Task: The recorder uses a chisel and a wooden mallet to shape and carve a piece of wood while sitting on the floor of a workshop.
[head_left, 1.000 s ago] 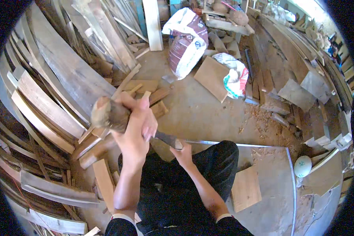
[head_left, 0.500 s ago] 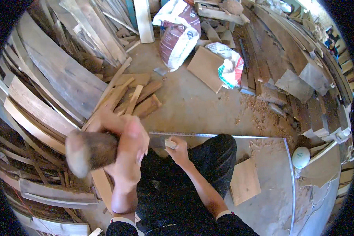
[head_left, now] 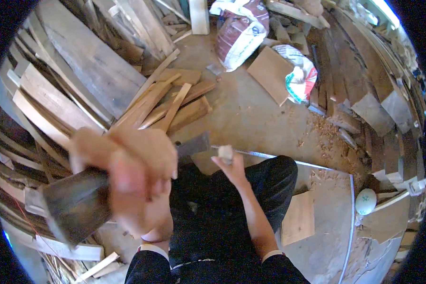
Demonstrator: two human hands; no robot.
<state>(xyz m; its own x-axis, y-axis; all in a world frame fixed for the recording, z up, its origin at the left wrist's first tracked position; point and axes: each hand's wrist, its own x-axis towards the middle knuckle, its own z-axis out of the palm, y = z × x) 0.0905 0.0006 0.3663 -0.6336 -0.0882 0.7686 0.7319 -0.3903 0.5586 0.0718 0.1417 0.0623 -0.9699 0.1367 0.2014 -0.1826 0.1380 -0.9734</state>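
Note:
My left hand (head_left: 137, 175), blurred and close to the camera, grips a tool with a thick dark wooden end (head_left: 75, 203) sticking out to the lower left. On the hand's far side a flat grey blade (head_left: 194, 144) points right; the hand hides how blade and wood join. My right hand (head_left: 232, 165) is closed round a small pale piece of wood (head_left: 226, 152) above my knee, its cut end facing up. A narrow gap shows between blade tip and wood piece.
A white straight strip (head_left: 270, 156) meets another (head_left: 350, 222) on the floor. Loose offcuts (head_left: 175, 106) and leaning boards (head_left: 85, 61) lie left. A maroon-white sack (head_left: 241, 33), plastic bag (head_left: 300, 75), stacked timber (head_left: 345, 61), flat board (head_left: 298, 217) and white ball-like object (head_left: 366, 201) stand around.
The view has shifted, so the surroundings sit farther right. My left hand has tilted the tool, its wooden end swinging down and left. My right hand still holds the wood piece.

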